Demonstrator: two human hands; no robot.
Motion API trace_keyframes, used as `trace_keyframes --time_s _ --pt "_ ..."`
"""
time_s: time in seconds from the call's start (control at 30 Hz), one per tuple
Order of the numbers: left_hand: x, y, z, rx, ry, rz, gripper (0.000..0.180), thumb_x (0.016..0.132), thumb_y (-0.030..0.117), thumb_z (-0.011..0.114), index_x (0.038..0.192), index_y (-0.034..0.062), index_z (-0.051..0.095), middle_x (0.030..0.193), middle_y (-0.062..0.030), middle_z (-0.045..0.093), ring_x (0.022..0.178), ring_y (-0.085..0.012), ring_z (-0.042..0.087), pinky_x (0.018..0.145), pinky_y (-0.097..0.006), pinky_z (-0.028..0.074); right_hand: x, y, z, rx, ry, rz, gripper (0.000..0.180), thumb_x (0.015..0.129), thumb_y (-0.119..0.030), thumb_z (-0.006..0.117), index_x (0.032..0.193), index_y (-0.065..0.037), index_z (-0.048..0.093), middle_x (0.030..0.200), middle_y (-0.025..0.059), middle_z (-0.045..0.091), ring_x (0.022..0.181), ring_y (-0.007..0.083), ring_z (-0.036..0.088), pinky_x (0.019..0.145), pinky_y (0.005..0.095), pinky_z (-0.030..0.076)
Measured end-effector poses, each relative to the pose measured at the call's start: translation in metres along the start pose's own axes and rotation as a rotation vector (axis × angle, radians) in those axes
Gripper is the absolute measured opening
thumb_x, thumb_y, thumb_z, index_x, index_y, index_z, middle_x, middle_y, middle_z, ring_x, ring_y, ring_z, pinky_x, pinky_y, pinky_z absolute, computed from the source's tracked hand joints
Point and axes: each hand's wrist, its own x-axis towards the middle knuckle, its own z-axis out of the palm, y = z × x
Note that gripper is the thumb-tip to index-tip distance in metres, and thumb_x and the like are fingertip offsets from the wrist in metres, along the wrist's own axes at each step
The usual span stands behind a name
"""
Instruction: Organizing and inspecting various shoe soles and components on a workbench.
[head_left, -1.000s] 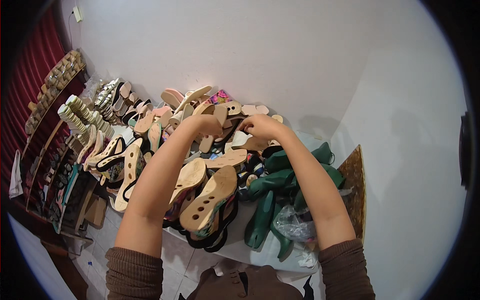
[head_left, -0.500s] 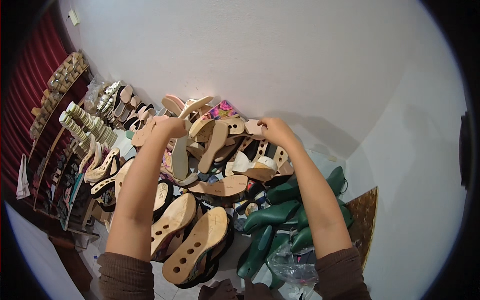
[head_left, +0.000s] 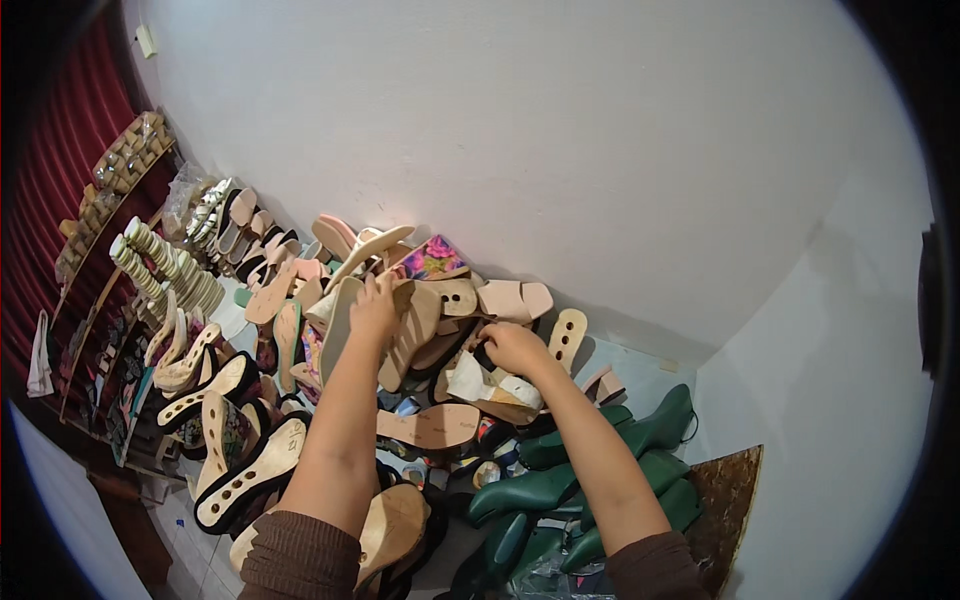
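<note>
Right hand drawn closer; white-strapped sandal just beside fingers

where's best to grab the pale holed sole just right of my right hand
Probably by the rounded far end of the pale holed sole, pinched across its long edges, coming from the right: that end looks free, while the right hand crowds its left side.
</note>
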Motion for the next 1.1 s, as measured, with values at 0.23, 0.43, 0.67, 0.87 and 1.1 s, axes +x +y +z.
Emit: trace_keyframes --time_s 0.23,0.43,0.67,0.87,1.1 --pt "0.027 -0.022 0.005 0.049 0.159 0.099 0.078 0.064 0.032 0.072 0.129 0.0124 0.033 0.112 -0.0146 0.052 0.097 -0.0317 0.056 0.073 -0.043 0.049 -0.022 -0.005 0.050 0.249 -0.077 0.173 0.040 0.078 -0.025 0.051 0.109 0.000 0.051 0.108 0.0256 0.053 0.094 0.0388 0.055 0.083 0.0421 0.044" --pt "0.041 -0.021 0.023 0.253 0.111 0.053 0.037 0.076 0.019 0.062 0.108 0.0097 0.047 0.093 -0.0118 0.059 0.086 -0.0289 0.060 0.066 -0.039 0.051 -0.041 -0.026 0.025 0.219 -0.217 0.255 0.063 0.081 -0.052 0.050 0.118 -0.002 0.048 0.115 0.0265 0.048 0.101 0.0385 0.053 0.088 0.0397 0.042" --pt "0.034 0.004 -0.054 0.220 0.402 0.375 0.020 0.077 0.013 0.053 0.093 0.0025 0.050 0.084 -0.0169 0.060 0.074 -0.0345 0.060 0.061 -0.043 0.048 -0.079 -0.076 -0.017 -0.030 -0.505 -0.228 0.081 0.066 -0.047 0.068 0.134 -0.020 0.035 0.132 0.0209 0.035 0.114 0.0363 0.045 0.092 0.0418 0.040" --pt "0.026 0.012 -0.096 0.238 0.342 0.447 0.019 0.076 0.009 0.053 0.094 0.0026 0.050 0.081 -0.0162 0.058 0.068 -0.0319 0.062 0.055 -0.039 0.050 -0.091 -0.066 -0.002 -0.266 -0.192 -0.109 0.053 0.064 -0.005 0.059 0.115 -0.021 0.056 0.080 0.0149 0.063 0.076 0.0307 0.062 0.066 0.0395 0.050" --pt "0.011 -0.006 -0.135 0.143 0.435 0.426 0.013 0.077 0.010 0.051 0.087 0.0006 0.053 0.080 -0.0176 0.059 0.069 -0.0325 0.061 0.060 -0.041 0.049 -0.096 -0.055 -0.077 -0.305 -0.213 0.057 0.056 0.063 -0.002 0.055 0.114 -0.024 0.058 0.085 0.0131 0.063 0.080 0.0288 0.061 0.070 0.0388 0.048"
